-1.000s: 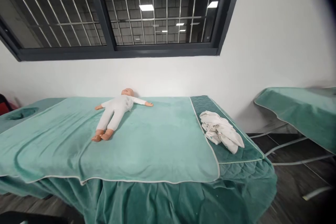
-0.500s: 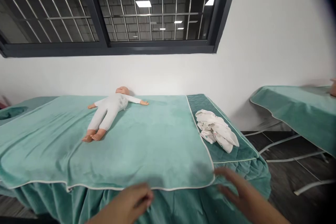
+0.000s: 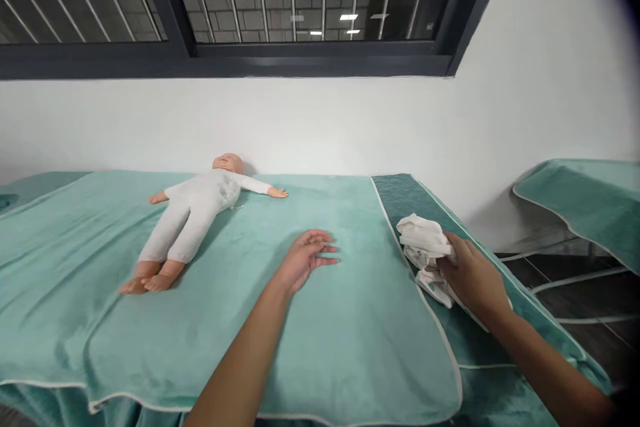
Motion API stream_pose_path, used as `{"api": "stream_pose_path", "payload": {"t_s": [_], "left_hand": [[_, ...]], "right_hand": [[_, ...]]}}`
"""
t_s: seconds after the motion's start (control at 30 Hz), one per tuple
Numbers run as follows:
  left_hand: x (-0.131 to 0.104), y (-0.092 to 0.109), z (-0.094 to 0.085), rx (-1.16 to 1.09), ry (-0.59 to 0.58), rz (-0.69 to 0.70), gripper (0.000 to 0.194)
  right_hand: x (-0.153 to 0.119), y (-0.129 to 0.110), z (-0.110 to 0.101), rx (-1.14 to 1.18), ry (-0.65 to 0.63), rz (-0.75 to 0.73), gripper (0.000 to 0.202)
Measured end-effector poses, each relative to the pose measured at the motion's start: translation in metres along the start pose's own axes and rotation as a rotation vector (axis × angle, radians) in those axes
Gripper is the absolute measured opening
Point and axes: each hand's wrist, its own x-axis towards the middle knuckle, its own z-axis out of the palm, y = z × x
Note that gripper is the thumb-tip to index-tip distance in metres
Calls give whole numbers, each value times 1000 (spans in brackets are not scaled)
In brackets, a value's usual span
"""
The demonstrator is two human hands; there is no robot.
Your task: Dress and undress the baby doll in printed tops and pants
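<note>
A crumpled white cloth (image 3: pixel 425 240), with small printed marks, lies on the dark green cover at the bed's right end. My right hand (image 3: pixel 473 273) is closed on its right side; the fingertips are partly hidden in the folds. My left hand (image 3: pixel 310 257) hovers over the light green blanket (image 3: pixel 350 347), fingers stretched and apart, holding nothing. Left of it a baby doll (image 3: pixel 195 207) in a white long-sleeved suit lies on its back, arms spread, head toward the wall, bare feet toward me.
A dark-framed barred window (image 3: pixel 310 60) is set in the white wall (image 3: pixel 310 120) behind the bed. At the right stands a second bed with a green cover (image 3: pixel 590 193) and metal legs (image 3: pixel 580 277). Between the beds the dark floor (image 3: pixel 530 267) shows.
Both hands have moved forward from the bed's front edge. My right hand has taken hold of the white cloth; my left has opened out over the blanket. The view has come closer.
</note>
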Motion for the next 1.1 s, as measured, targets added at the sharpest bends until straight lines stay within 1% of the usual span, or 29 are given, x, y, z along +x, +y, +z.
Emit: {"api": "stream_pose_path", "payload": {"t_s": [0.07,0.13,0.2,0.27,0.3,0.37,0.4,0.43,0.47,0.53,0.6,0.67,0.7,0.73,0.77,0.8,0.83,0.87,0.9,0.97,1.0,1.03,1.07,1.1], "left_hand": [[4,-2,-10,-125,-23,16,25],[2,-3,-13,-158,-61,36,26],[-1,-4,-12,-169,-96,67,33],[-2,-6,-9,-192,-96,135,44],[-2,-8,-8,-202,-69,180,48],[0,-10,-8,-226,46,280,49],[2,-12,-9,-246,124,327,44],[3,-13,-11,-271,202,367,37],[5,-15,-12,-301,272,398,29],[7,-17,-15,-345,366,429,18],[9,-18,-15,-338,407,423,17],[10,-19,-14,-300,419,392,18],[10,-18,-13,-286,421,369,20],[10,-18,-13,-284,418,341,22],[9,-17,-12,-292,410,310,26],[8,-16,-12,-308,400,282,30],[8,-15,-12,-326,387,258,34],[7,-14,-12,-344,372,238,38],[7,-14,-12,-360,350,217,42],[7,-13,-13,-380,298,168,46],[7,-13,-13,-386,270,138,48],[8,-13,-13,-397,244,110,48],[8,-12,-14,-417,222,87,49],[9,-12,-15,-447,202,69,49]], "right_hand": [[6,-14,-7,49,45,-11,48],[15,-40,-18,155,82,14,49],[27,-76,-28,376,80,37,46],[39,-118,-31,646,34,22,45],[45,-138,-29,773,-23,-15,45],[56,-173,-16,949,-248,-67,44],[62,-186,-6,1005,-353,-78,42],[67,-196,6,1049,-422,-76,41],[72,-202,19,1080,-463,-69,39],[80,-205,45,1122,-483,-59,35],[85,-197,67,1194,-483,-23,33],[87,-185,81,1298,-467,56,36],[88,-179,83,1335,-428,98,38],[87,-174,84,1347,-349,134,39],[86,-170,81,1336,-238,159,37],[85,-168,77,1317,-112,168,33],[83,-167,71,1304,-17,153,30],[80,-168,64,1309,13,105,28],[77,-170,57,1326,-34,22,29],[69,-177,47,1320,-276,-225,42],[65,-182,43,1271,-384,-345,51],[62,-186,41,1204,-444,-435,59],[59,-191,41,1138,-453,-489,62],[56,-195,41,1095,-427,-510,57]]}}
